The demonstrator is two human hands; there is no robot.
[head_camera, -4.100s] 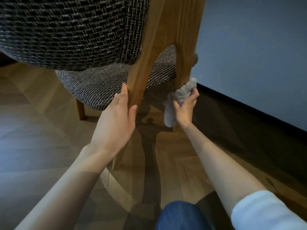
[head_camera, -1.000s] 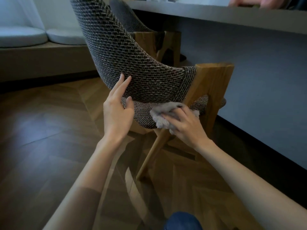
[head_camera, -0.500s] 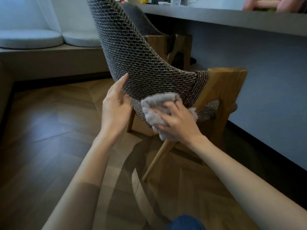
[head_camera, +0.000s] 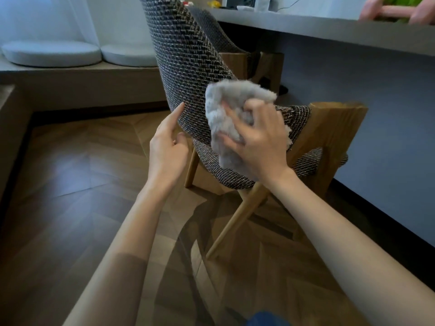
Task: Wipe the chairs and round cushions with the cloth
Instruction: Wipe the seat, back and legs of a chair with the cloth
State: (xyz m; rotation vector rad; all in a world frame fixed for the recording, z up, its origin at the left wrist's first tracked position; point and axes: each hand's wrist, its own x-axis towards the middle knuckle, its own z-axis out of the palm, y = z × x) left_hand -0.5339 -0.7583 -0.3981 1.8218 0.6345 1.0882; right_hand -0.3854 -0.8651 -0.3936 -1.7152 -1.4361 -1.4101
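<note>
Two hands work on the nearer chair (head_camera: 186,74). The right hand (head_camera: 259,144) grips the bunched grey cloth (head_camera: 226,107) and presses it against the lower woven backrest. The left hand (head_camera: 167,149), fingers relaxed and holding nothing, touches the backrest's edge with a fingertip. The step in hand looks like wiping the chair's back. Next, I judge, the cloth should sweep up the weave, then move to the second chair (head_camera: 211,31) and the round cushions (head_camera: 51,52), which lie well apart at back left.
</note>
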